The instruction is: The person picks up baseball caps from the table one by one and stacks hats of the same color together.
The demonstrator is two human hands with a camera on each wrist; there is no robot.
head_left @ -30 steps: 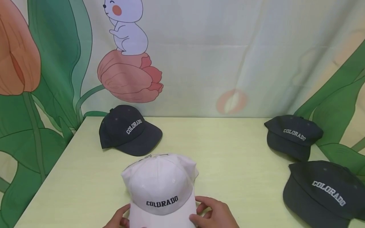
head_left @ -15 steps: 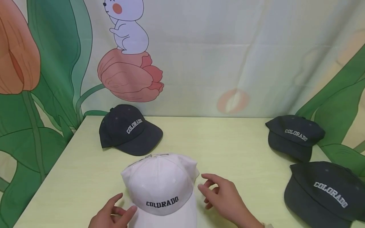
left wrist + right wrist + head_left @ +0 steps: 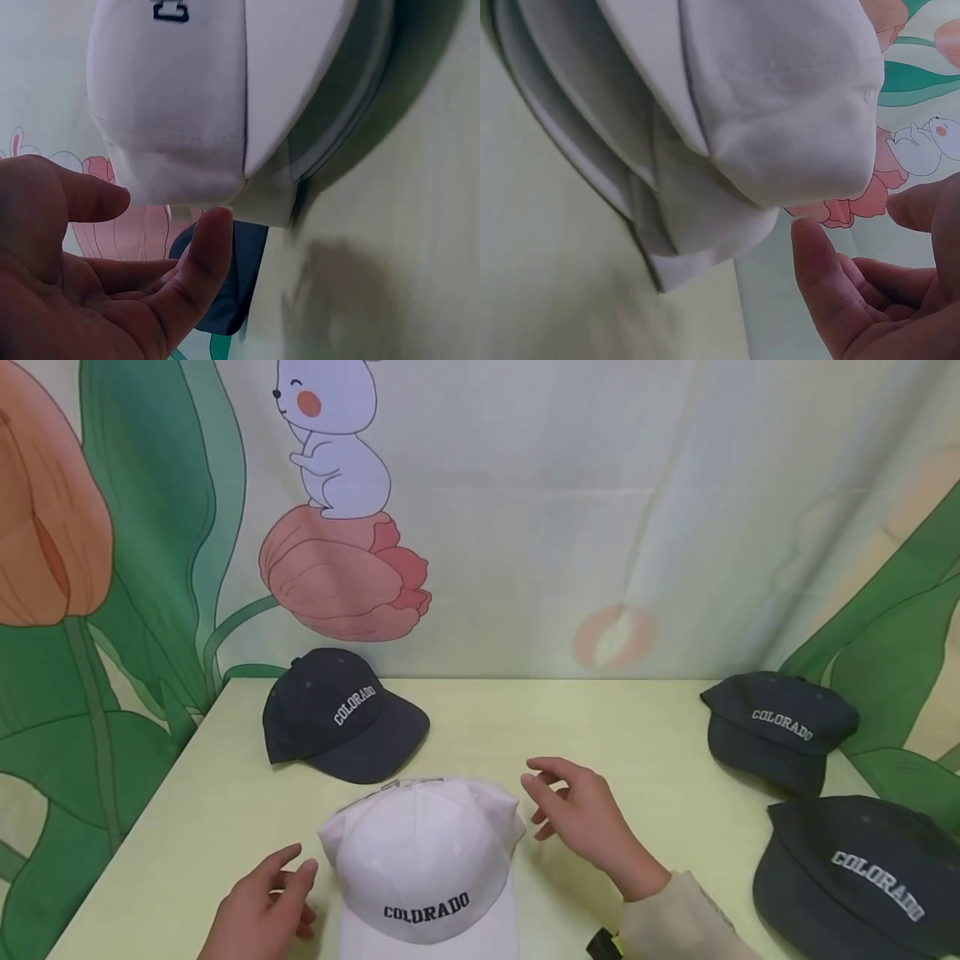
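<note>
A white baseball cap (image 3: pixel 423 860) lettered COLORADO sits at the front middle of the table, brim toward me. More than one white layer shows under its crown in the right wrist view, like caps (image 3: pixel 667 217) stacked together. To its left hovers my left hand (image 3: pixel 262 902), fingers loosely bent and holding nothing. My right hand (image 3: pixel 577 810) is just right of the crown, also holding nothing. Both wrist views show thumb and fingers apart near the white cap (image 3: pixel 172 112). A navy cap (image 3: pixel 337 718) stands behind it, to the left.
Two more navy caps lie at the right, one at the back (image 3: pixel 780 731) and one nearer (image 3: pixel 862 877). A printed curtain (image 3: pixel 510 527) hangs behind the table's rear edge. A black-and-yellow item (image 3: pixel 603 945) shows beside the right sleeve (image 3: pixel 682 922).
Both hands have let go of the white cap's sides. The left has drawn away to the left, the right up and farther back. The caps stay in place; the view has tilted slightly.
</note>
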